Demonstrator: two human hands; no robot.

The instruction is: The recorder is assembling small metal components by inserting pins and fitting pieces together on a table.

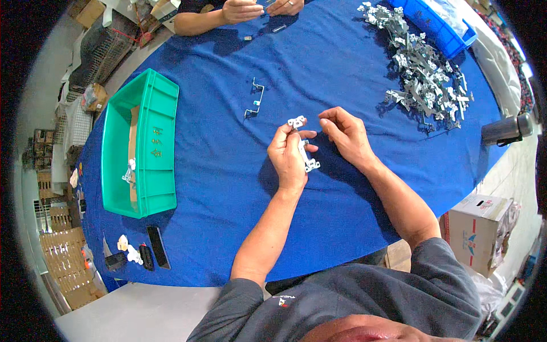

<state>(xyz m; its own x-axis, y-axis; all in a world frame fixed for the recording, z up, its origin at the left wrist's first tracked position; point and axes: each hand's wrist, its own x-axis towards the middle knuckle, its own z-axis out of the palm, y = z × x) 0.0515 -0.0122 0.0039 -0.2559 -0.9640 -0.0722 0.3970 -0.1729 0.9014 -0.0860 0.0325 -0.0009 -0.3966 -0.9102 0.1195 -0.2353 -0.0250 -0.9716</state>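
Observation:
My left hand (289, 155) grips a small silver metal bracket (304, 149) just above the blue tablecloth (228, 188); the part's ends stick out above and below my fingers. My right hand (346, 134) hovers right beside it with fingers curled and spread, holding nothing, its fingertips close to the bracket's upper end. Two more bent metal brackets (254, 100) lie on the cloth a little beyond my left hand.
A green plastic bin (149, 114) with a few parts stands at the left. A big pile of metal brackets (424, 71) lies at the far right beside a blue tray (436, 25). Another person's hands (256, 8) work at the far edge. Small dark items (142, 253) lie near-left.

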